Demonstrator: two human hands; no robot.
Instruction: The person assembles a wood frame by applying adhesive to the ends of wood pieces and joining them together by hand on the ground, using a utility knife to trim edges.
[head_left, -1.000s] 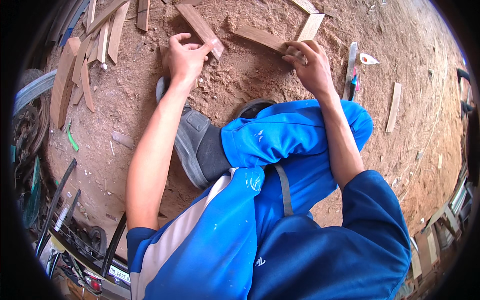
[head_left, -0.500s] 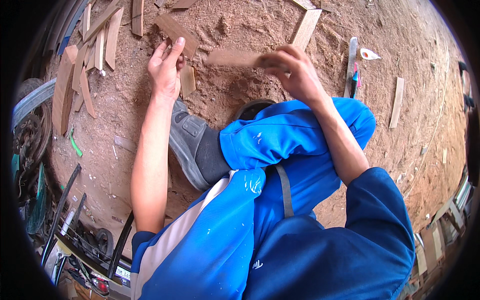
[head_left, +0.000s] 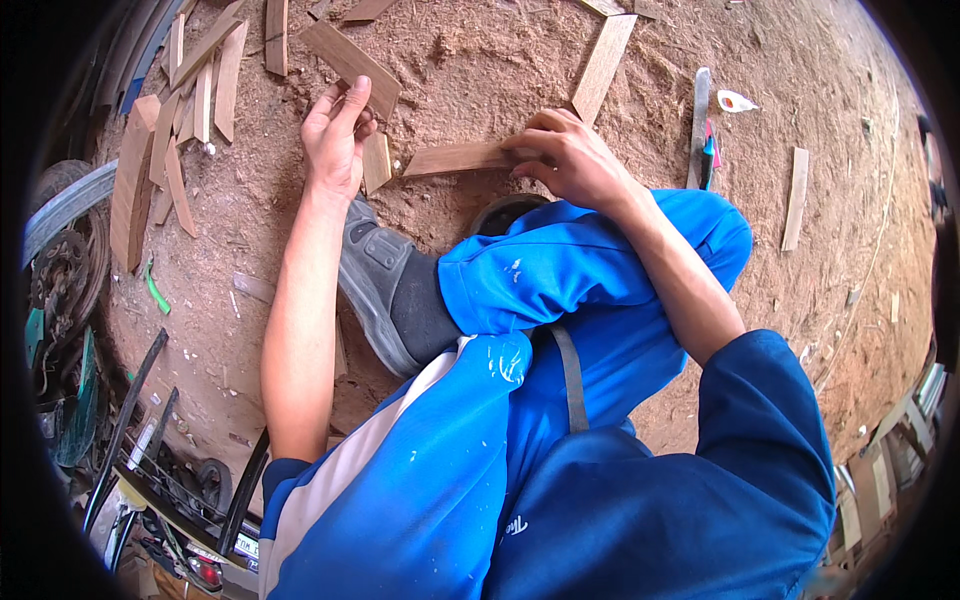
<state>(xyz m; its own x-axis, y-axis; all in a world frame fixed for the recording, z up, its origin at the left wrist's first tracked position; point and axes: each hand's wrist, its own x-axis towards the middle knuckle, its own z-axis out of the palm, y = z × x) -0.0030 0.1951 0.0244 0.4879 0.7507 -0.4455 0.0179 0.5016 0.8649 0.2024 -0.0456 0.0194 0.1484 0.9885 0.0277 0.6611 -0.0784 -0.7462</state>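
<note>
Between the thumb and fingers of my left hand (head_left: 335, 145) is a dark wooden strip (head_left: 345, 58) with an angled end, slanting up and to the left. My right hand (head_left: 578, 165) grips the right end of a second wooden strip (head_left: 452, 159), which lies nearly level and points left. The two strips are apart. A short wood piece (head_left: 377, 163) is on the ground beside my left fingers. Beyond my right hand, a longer angled wooden strip (head_left: 604, 68) touches another piece at its far end.
Several loose wood strips (head_left: 228, 82) are heaped at the far left. A metal ruler (head_left: 699, 125), a blue pen (head_left: 708, 160) and a white glue bottle (head_left: 735, 101) lie to the right. One thin strip (head_left: 795, 200) is farther right. My shoe (head_left: 375, 270) rests on the sawdust-covered ground.
My right hand has moved slightly down and left with its strip, which was blurred and higher and now shows sharply. The left hand's strip has shifted slightly.
</note>
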